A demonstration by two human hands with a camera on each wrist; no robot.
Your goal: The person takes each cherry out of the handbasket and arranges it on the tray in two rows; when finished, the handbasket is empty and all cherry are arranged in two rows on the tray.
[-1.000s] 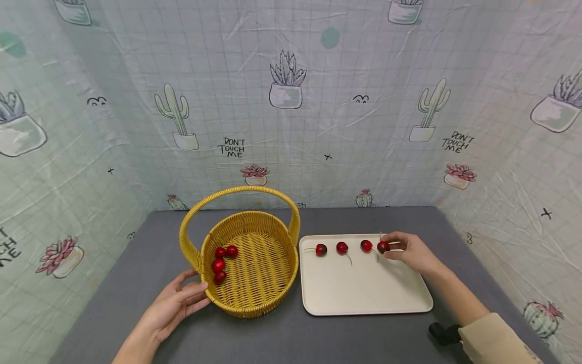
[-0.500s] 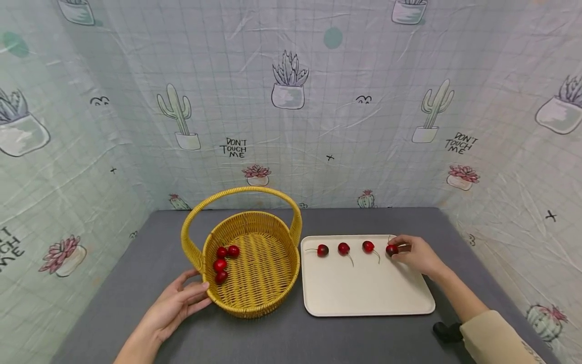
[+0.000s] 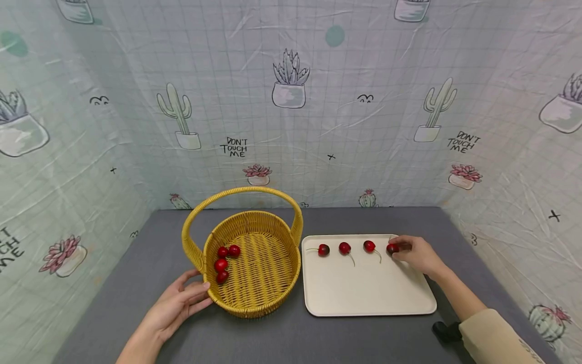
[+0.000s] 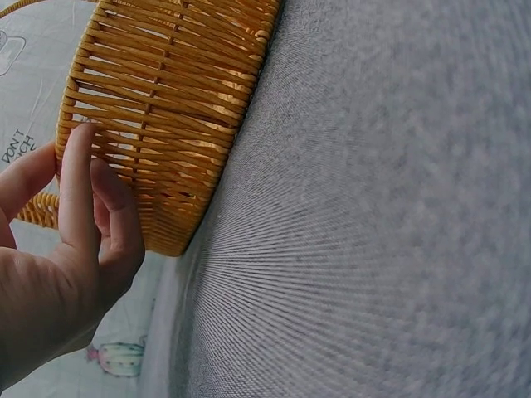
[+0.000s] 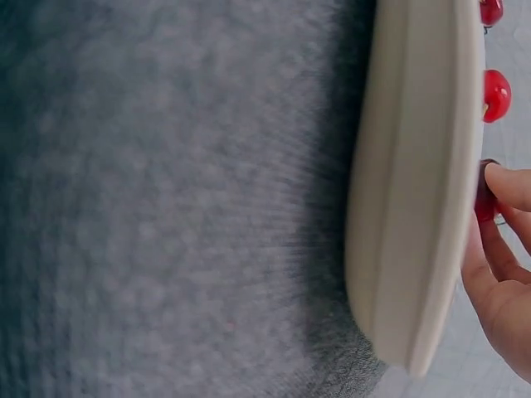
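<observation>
A yellow woven basket [image 3: 254, 308] with a tall arched handle stands at the left of the table. Several red cherries [image 3: 221, 265] lie together along its inner left side. My left hand [image 3: 177, 303] holds the basket's rim at the near left, thumb at the edge and fingers against the woven side [image 4: 158, 108]. On the right, a cream tray [image 3: 364, 293] bears a row of cherries with stems along its far side, one of them a dark red cherry [image 3: 324, 250]. My right hand [image 3: 418, 258] pinches the rightmost cherry [image 3: 392, 248] between thumb and fingers, low over the tray's far right corner.
The tray sits close beside the basket on a grey table [image 3: 273, 338]. A black object [image 3: 445, 331] lies by the right sleeve [image 3: 495, 333]. Patterned cloth walls [image 3: 291, 141] enclose the table at the back and both sides.
My right hand has shifted a little to the right with its cherry, away from the neighbouring one, then stayed nearly still. The left hand and basket have kept their place.
</observation>
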